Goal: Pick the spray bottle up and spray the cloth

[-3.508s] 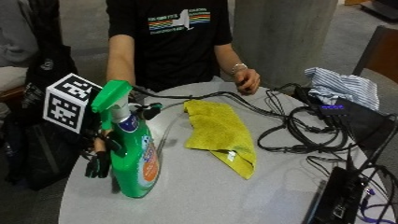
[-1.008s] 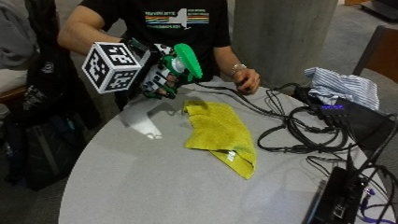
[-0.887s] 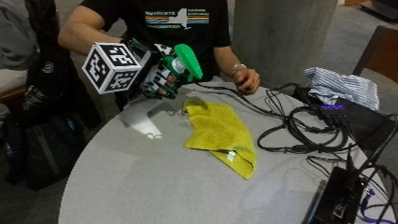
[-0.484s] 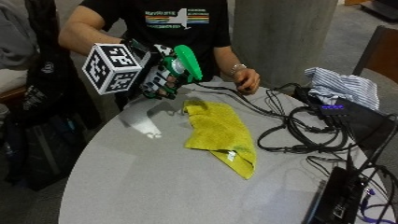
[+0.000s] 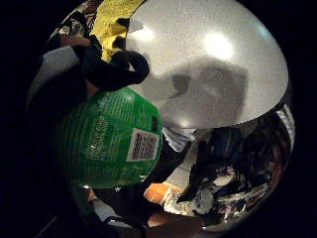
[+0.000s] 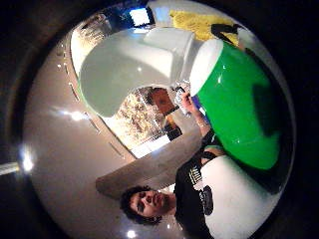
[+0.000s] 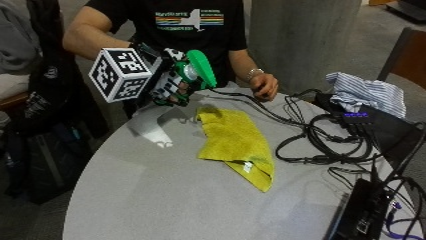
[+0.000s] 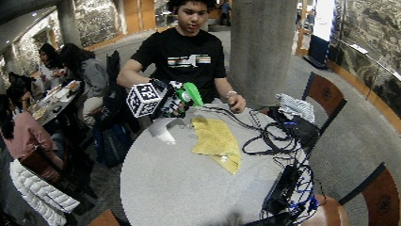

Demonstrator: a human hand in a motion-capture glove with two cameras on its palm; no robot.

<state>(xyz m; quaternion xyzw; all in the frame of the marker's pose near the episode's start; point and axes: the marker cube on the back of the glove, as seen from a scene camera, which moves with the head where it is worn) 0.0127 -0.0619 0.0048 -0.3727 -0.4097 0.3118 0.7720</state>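
A gloved right hand (image 7: 170, 82) clamps a green bottle (image 7: 198, 67) above the table's (image 7: 153, 190) far edge, beside a yellow cloth (image 7: 234, 140).

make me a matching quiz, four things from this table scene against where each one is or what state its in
Things:
1. spray bottle
2. yellow cloth
3. striped cloth
4. bare left hand

States:
a. resting at the table's far edge
b. lying flat in the middle of the table
c. held in the air by the gloved right hand
d. bunched on the dark case beside the cables

Pairs: 1-c, 2-b, 3-d, 4-a
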